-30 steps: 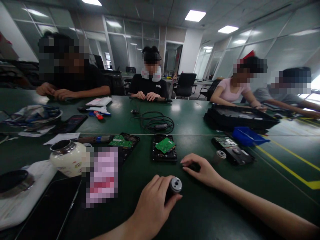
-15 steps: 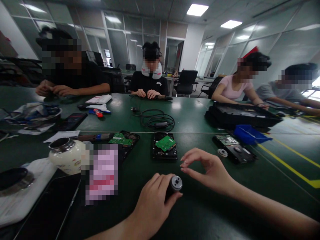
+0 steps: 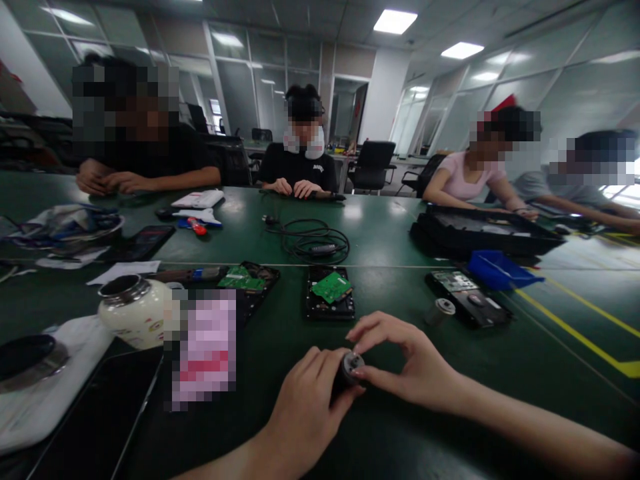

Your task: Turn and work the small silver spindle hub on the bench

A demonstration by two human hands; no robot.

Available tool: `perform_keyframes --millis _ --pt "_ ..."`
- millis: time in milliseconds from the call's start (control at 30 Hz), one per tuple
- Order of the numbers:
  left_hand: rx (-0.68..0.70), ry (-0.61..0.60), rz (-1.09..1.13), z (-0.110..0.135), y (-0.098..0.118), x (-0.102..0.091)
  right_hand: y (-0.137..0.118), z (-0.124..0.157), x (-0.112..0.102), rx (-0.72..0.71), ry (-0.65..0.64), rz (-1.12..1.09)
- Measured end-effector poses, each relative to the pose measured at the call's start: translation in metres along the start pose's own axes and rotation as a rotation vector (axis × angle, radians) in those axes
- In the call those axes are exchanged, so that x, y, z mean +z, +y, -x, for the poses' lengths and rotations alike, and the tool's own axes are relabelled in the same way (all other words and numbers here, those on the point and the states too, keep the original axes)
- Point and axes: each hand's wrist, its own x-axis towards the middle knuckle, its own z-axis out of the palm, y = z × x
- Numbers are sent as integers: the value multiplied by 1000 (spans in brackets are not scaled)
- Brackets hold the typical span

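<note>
My left hand (image 3: 305, 400) is wrapped round a dark cylinder (image 3: 353, 362) with a round metal end facing up; small holes show in that end. Most of the cylinder's body is hidden by my fingers. From the right, my right hand (image 3: 400, 353) reaches over it, thumb and index finger closed against the rim of the metal end. Beyond my hands lies a black hard drive (image 3: 330, 312) with a loose green circuit board (image 3: 331, 287) on top. A small silvery cylinder (image 3: 443, 309) stands upright beside another opened hard drive (image 3: 480, 303).
To the left are a cream mug (image 3: 137, 313), a pink packet (image 3: 207, 347), a black tablet-like slab (image 3: 100, 413) and a third drive with a green board (image 3: 243, 279). A coiled cable (image 3: 315, 243), blue bin (image 3: 500, 270) and black tray (image 3: 485, 230) lie farther back. Several people sit opposite.
My right hand has moved left and down onto the cylinder's metal end. My left hand keeps its hold. The silvery cylinder by the right drive now shows more of its side.
</note>
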Motion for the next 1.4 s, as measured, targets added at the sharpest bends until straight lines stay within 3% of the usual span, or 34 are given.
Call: perform_keyframes --millis 133,267,400,533,633,800,900,1033,1167,1267,1400 --pt "4 4 -3 1 0 0 -2 -1 4 9 -8 -9" --pt "-1 -6 -4 0 1 -1 1 -6 -4 -22 76 23" --pt "-29 -25 -28 0 3 -4 29 -1 -19 27 197 102" --pt "-42 -42 -36 0 3 -4 65 17 -19 150 44 117" --pt "-48 -52 -28 0 2 -4 74 22 -18 153 26 111" --pt "-55 -54 -22 0 2 -3 54 9 -27 118 125 134" --pt "-51 -53 -19 0 2 -3 44 3 -31 96 81 177" --pt "-43 -36 -33 0 2 -3 55 10 -26 130 -33 201" --pt "-44 -32 -41 0 2 -3 66 16 -21 220 15 132" --pt "-38 -30 -31 0 2 -2 44 11 -21 202 85 106" --pt "-22 -20 -20 0 2 -2 -1 0 -15 35 106 42"
